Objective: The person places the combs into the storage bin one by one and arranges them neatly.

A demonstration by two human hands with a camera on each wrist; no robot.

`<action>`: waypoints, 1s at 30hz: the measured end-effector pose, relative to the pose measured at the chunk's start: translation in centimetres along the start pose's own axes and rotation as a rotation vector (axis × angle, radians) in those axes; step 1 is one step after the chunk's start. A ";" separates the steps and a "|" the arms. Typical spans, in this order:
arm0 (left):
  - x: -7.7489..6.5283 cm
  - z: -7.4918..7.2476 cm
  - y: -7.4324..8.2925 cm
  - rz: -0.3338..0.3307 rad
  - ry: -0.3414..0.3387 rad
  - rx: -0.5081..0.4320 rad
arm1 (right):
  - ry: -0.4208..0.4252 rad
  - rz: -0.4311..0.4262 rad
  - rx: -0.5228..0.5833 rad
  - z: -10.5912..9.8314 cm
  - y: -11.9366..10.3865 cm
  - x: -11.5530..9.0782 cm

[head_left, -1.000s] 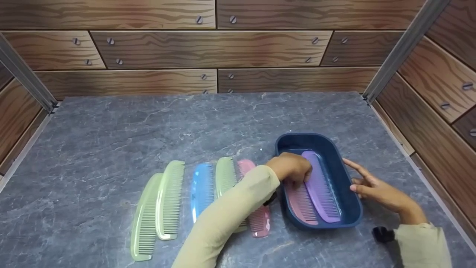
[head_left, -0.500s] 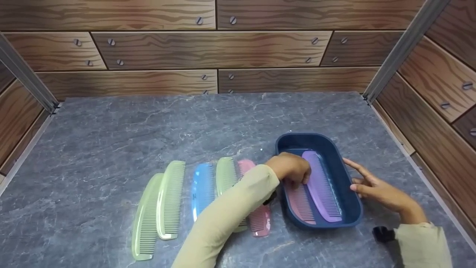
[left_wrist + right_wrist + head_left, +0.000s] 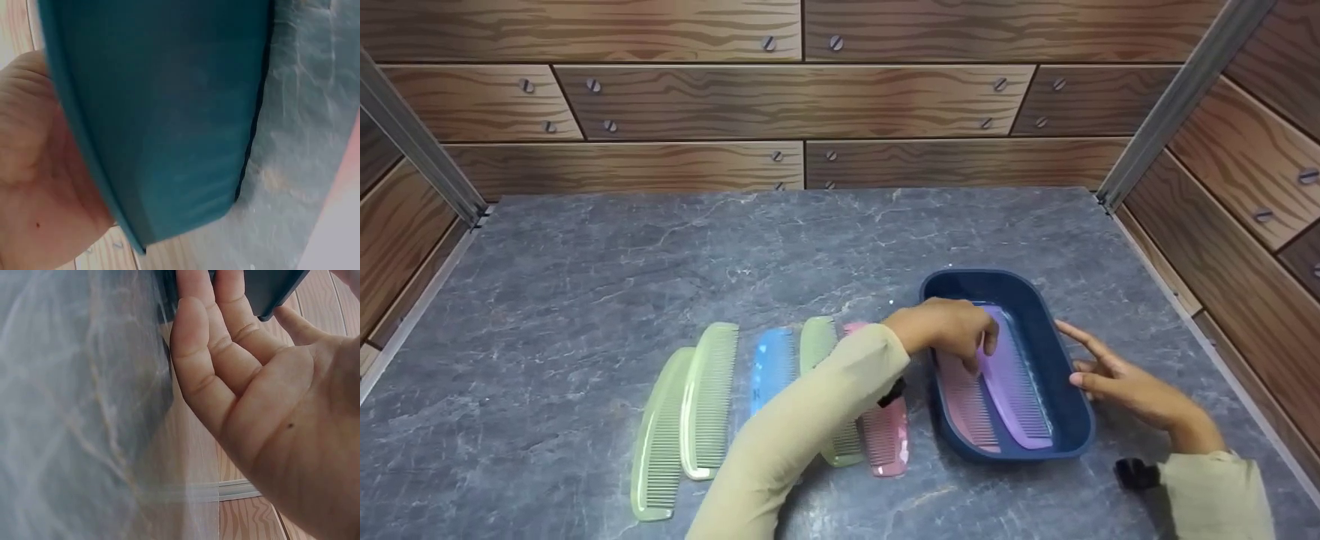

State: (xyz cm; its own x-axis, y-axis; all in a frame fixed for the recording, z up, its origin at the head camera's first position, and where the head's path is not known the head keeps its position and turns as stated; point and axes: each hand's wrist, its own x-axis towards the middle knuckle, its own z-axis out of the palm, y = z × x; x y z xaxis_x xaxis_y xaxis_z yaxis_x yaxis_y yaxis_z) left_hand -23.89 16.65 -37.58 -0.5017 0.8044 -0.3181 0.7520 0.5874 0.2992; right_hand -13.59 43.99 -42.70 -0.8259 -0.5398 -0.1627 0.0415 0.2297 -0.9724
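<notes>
A dark blue rounded plastic box stands on the right of the table. Inside it a purple comb and a pink comb lie side by side. My left hand reaches over the box's left wall, its fingers loosely bent above the two combs and partly covering them; I see nothing held. In the left wrist view the box's outer wall hides the fingers. My right hand rests against the box's right side, with index finger and thumb touching the wall from outside.
Left of the box lie a pink comb, a green comb and a blue comb, partly under the left sleeve. Farther left, two green combs overlap, the upper comb on the lower comb. Wood-patterned walls enclose the table.
My left hand has lifted slightly and its fingers have loosened from the pink comb in the box. My right hand stays against the box. The head view has shifted a little.
</notes>
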 end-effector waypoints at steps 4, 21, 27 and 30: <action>-0.8 -0.3 -0.9 0.066 0.067 -0.068 | -0.004 -0.004 0.010 0.0 -0.1 -0.1; -4.6 0.2 -4.6 0.305 0.307 -0.599 | -0.076 -0.071 0.094 -0.2 0.1 0.4; -6.5 0.6 -6.5 0.268 0.374 -0.666 | -0.074 -0.064 0.095 -0.1 0.1 0.3; -7.7 0.8 -7.3 0.253 0.399 -0.678 | -0.070 -0.060 0.093 -0.1 0.0 0.2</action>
State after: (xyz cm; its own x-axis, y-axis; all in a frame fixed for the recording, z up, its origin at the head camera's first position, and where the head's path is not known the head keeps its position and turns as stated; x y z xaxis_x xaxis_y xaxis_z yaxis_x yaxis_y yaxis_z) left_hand -25.21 6.10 -38.01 -0.5622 0.8156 0.1367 0.5052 0.2078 0.8376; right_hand -13.78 43.96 -42.74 -0.7871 -0.6065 -0.1119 0.0478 0.1209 -0.9915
